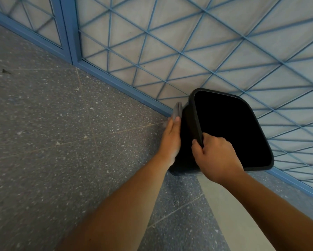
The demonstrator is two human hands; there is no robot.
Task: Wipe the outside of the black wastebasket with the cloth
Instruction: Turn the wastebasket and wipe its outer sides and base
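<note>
Black wastebasket (230, 131) on floor (61, 142), right hand (215, 156) gripping its rim, left hand (172, 136) with straight fingers pressing cloth (177, 111) against its side

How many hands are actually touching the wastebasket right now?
2. The left hand presses the cloth flat against the black wastebasket on its outer left side; the right hand grips the near rim.

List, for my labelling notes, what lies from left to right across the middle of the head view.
Speckled floor → grey cloth → left hand pressing it on the wastebasket's side → right hand gripping the rim → black wastebasket opening → blue lattice panel.
</note>
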